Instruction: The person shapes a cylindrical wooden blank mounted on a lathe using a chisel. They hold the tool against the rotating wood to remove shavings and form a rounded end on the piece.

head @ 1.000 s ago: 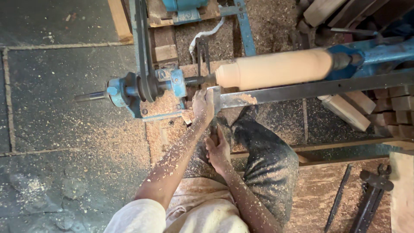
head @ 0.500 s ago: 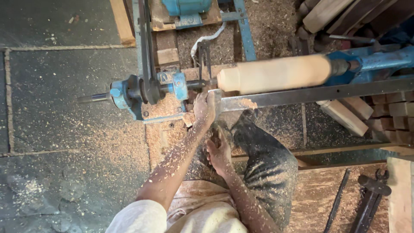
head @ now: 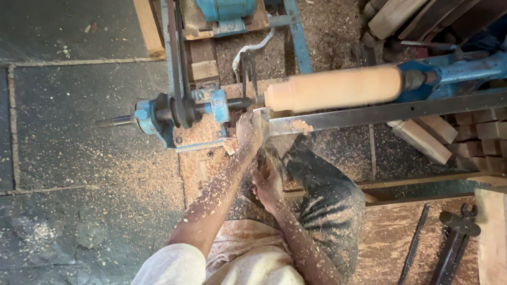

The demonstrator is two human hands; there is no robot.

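Hardly anything is shifting: left hand [head: 251, 129] is steadying a chisel [head: 262, 112] on the rest [head: 391, 112], fingers wrapped; right hand [head: 267, 182] is gripping its handle. Blank [head: 335, 87] is sitting between centres; a dig-in risks kicking the chisel back.

Single head-worn view, looking steeply down.
Close above the lathe [head: 222, 108] and sawdust-strewn floor [head: 68, 158]; no second view.

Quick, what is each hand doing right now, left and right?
Left hand: closed over the front of the turning tool, on the metal tool rest.
Right hand: closed around the tool's rear end.
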